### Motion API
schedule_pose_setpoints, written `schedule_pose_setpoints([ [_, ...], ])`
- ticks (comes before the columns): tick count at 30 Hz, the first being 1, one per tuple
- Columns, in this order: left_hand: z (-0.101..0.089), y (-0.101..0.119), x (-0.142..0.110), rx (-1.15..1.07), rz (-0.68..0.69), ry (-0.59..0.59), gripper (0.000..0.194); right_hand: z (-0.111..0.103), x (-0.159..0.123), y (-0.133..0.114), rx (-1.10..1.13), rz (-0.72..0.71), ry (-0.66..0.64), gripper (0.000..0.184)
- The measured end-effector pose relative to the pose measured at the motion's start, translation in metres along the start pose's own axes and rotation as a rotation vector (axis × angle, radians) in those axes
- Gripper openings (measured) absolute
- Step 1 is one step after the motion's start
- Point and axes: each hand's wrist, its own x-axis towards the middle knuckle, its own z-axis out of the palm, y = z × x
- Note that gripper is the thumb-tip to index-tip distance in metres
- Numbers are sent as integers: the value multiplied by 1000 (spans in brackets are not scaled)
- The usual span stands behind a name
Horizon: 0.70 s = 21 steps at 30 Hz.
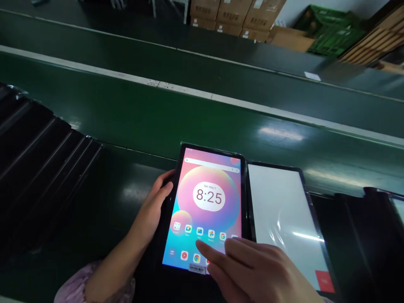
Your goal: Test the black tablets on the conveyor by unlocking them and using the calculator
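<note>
A black tablet (206, 198) lies in front of me with its home screen lit, showing 8:25 and rows of app icons. My left hand (153, 207) grips its left edge, thumb curled over the bezel. My right hand (252, 269) hovers over the lower right of the screen, its index finger stretched out with the tip at the bottom icon row and the other fingers loosely bent. Beside it on the right lies a second tablet (284, 214) with a plain white screen under glossy film.
A row of dark tablets (38, 151) leans in a stack at the left. Another dark device (372, 227) lies at the right edge. A green conveyor belt (189, 113) runs behind, with cardboard boxes (236, 17) and green crates (331, 29) beyond it.
</note>
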Motion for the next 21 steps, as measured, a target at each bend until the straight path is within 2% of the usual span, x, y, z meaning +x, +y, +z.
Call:
schedule_pose_setpoints([
  [7, -3, 0, 1, 41, -1, 21, 49, -3, -1, 8, 21, 43, -11, 34],
  [10, -3, 3, 1, 71, -36, 32, 57, -9, -5, 15, 45, 186, 11, 35],
  [13, -2, 6, -1, 96, -67, 53, 60, -16, -5, 24, 44, 297, 92, 41],
  [17, 0, 8, -2, 130, -59, 80, 58, -22, 0, 34, -73, 306, 163, 44],
  [21, 0, 8, -1, 150, -64, 85, 57, -21, 4, 37, -68, 344, 153, 44],
])
